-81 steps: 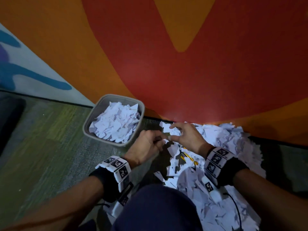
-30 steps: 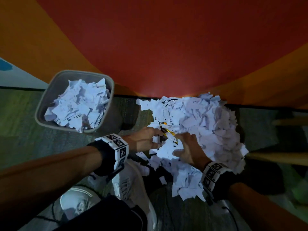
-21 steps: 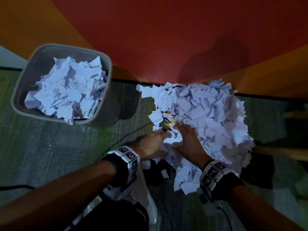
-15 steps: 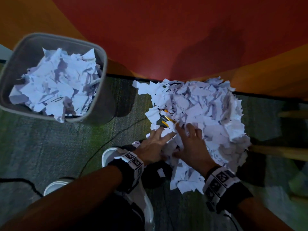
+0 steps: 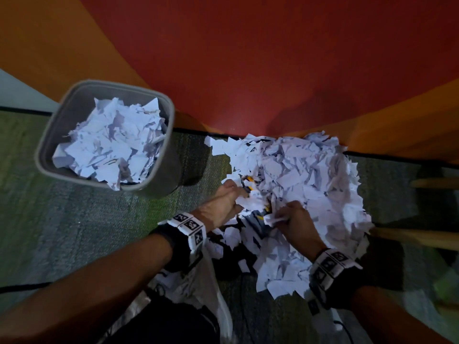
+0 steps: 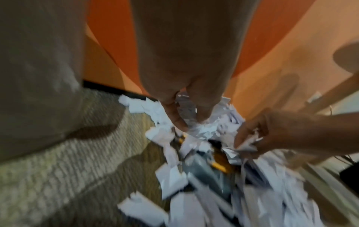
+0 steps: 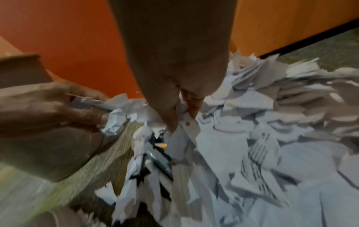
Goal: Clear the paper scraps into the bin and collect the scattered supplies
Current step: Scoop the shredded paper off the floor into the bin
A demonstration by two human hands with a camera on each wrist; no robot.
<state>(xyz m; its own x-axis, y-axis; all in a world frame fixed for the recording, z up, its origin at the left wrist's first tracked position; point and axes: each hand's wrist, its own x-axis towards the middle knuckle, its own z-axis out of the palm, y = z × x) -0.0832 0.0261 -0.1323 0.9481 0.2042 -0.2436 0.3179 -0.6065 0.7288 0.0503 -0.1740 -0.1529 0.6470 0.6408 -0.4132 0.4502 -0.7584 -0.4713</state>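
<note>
A big heap of white paper scraps (image 5: pixel 305 180) lies on the carpet against the wall. My left hand (image 5: pixel 227 202) grips a bunch of scraps (image 6: pixel 202 129) at the heap's near-left edge. My right hand (image 5: pixel 289 219) clutches crumpled scraps (image 5: pixel 273 218) beside it, also seen as my right hand (image 6: pixel 250 138) in the left wrist view. Between the hands, yellow pencils (image 5: pixel 249 181) and a dark grey object (image 7: pixel 159 159) show under the paper, partly buried. The grey bin (image 5: pixel 159 187) stands at the left, heaped with scraps.
The orange and red wall (image 5: pixel 248 70) closes off the far side. A wooden furniture leg (image 5: pixel 417 238) runs along the right. My white shoe (image 5: pixel 211 294) and a black cable (image 5: pixel 22 288) lie on the green-grey carpet (image 5: pixel 62 232) in front of me.
Both hands went from flat on the heap's near edge to curled around bunches of scraps. The paper between them parted, showing more of the pencils and the dark object.
</note>
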